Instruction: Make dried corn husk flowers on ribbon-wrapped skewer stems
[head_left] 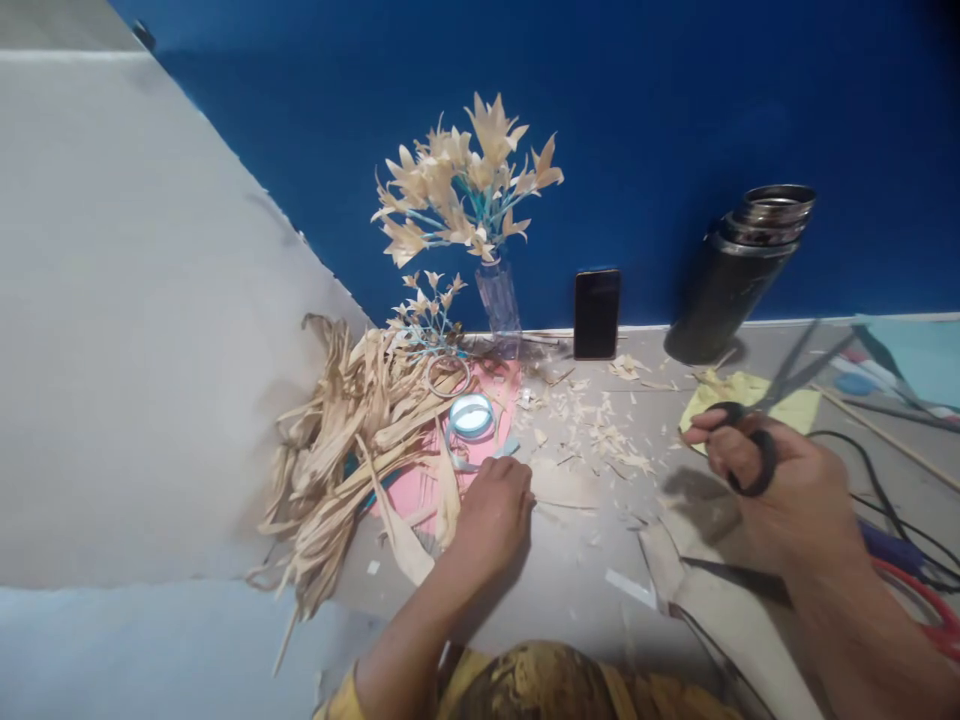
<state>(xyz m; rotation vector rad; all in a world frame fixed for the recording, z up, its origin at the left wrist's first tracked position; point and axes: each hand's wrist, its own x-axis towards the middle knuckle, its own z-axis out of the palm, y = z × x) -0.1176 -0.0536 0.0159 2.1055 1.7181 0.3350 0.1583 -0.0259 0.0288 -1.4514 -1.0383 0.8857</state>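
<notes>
My right hand is closed round the black handles of a pair of scissors, whose blades point up and to the right and look blurred. My left hand rests on the floor with its fingers curled, next to a pale husk strip and a roll of light blue tape. What the left fingers hold, if anything, is hidden. A heap of dried corn husks lies to the left of that hand. Small husk cuttings are scattered between my hands.
A clear vase of husk flowers stands against the blue wall, with a dark phone leaning beside it and a steel flask further right. Cables and a yellow cloth lie at the right. A grey wall rises on the left.
</notes>
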